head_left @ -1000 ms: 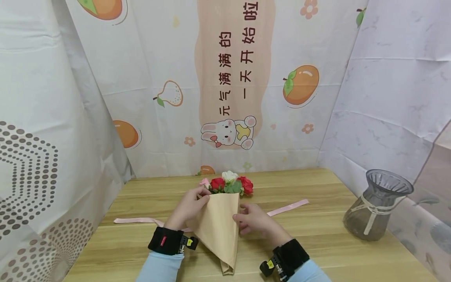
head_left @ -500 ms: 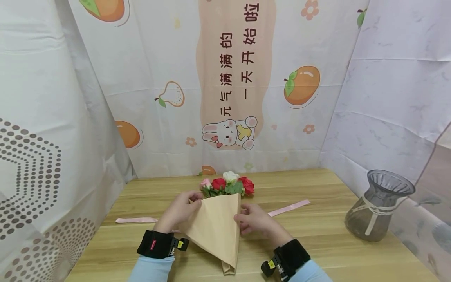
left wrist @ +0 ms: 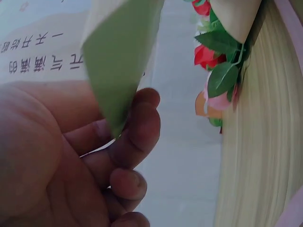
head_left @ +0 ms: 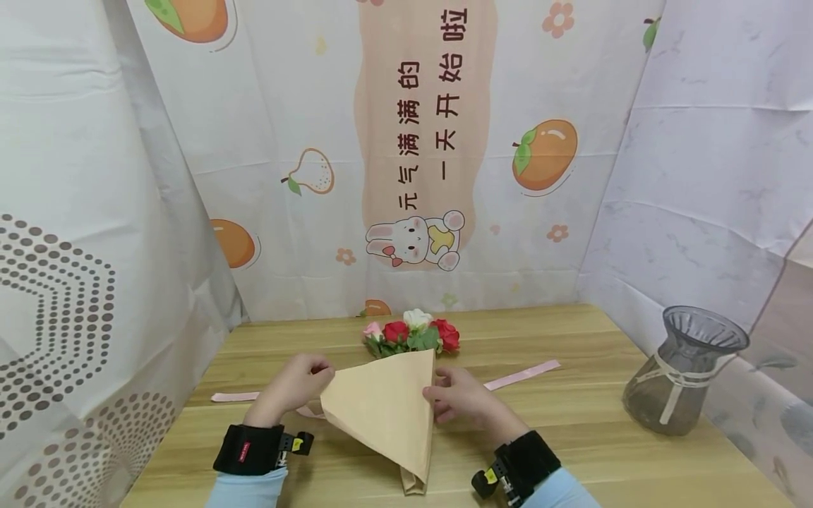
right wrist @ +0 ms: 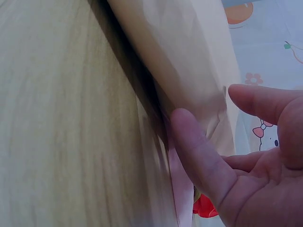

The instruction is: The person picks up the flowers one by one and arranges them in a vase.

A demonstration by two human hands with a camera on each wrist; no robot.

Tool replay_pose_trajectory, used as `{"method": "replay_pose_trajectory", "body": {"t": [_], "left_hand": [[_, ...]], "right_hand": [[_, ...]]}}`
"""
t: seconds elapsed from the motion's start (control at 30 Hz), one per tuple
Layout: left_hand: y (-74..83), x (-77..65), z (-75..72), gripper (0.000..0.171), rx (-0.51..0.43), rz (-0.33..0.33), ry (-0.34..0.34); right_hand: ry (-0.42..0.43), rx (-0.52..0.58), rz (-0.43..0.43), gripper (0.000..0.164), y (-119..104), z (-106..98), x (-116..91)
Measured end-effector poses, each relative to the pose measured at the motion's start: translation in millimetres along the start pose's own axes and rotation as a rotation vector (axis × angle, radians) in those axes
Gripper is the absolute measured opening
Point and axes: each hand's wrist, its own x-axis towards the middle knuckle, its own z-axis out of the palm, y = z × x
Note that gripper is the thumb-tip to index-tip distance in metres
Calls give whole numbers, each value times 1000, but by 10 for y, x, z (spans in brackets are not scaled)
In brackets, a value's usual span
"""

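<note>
A bouquet of roses [head_left: 411, 336], red, white and pink with green leaves, lies on the table, its stems hidden by brown wrapping paper [head_left: 384, 406]. My left hand [head_left: 291, 386] pinches the paper's upper left corner, drawn out to the left of the flowers. In the left wrist view, that paper corner [left wrist: 120, 56] looks greenish between thumb and fingers. At the paper's right edge, my right hand [head_left: 466, 396] touches it with fairly straight fingers. The right wrist view shows one finger [right wrist: 201, 153] against the paper and the thumb held apart from that finger.
A pink ribbon [head_left: 524, 374] runs across the table [head_left: 559, 451] beneath the paper, its ends showing on both sides. At the right stands a grey glass vase [head_left: 682, 377] with a cord tied at its neck. Printed curtains [head_left: 305, 233] close in the back and sides.
My left hand has moved left and slightly down with the paper's corner, spreading the flap wider and uncovering more leaves. My right hand has stayed at the right edge.
</note>
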Motion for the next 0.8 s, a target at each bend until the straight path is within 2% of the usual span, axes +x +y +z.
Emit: {"method": "replay_pose_trajectory", "body": {"t": [0.2, 0.33, 0.5, 0.6, 0.8], "left_hand": [[-37, -73, -113, 14, -11, 16, -56], [-20, -104, -153, 14, -21, 5, -61], [24, -117, -172, 15, -28, -17, -40], [35, -108, -169, 16, -24, -29, -14], [61, -107, -162, 15, -1, -13, 36]], "right_hand": [[2, 4, 3, 82, -11, 3, -10], [2, 10, 2, 83, -6, -7, -11], [18, 11, -4, 83, 16, -62, -8], [60, -12, -10, 80, -2, -125, -25], [151, -72, -30, 76, -133, -290, -112]]}}
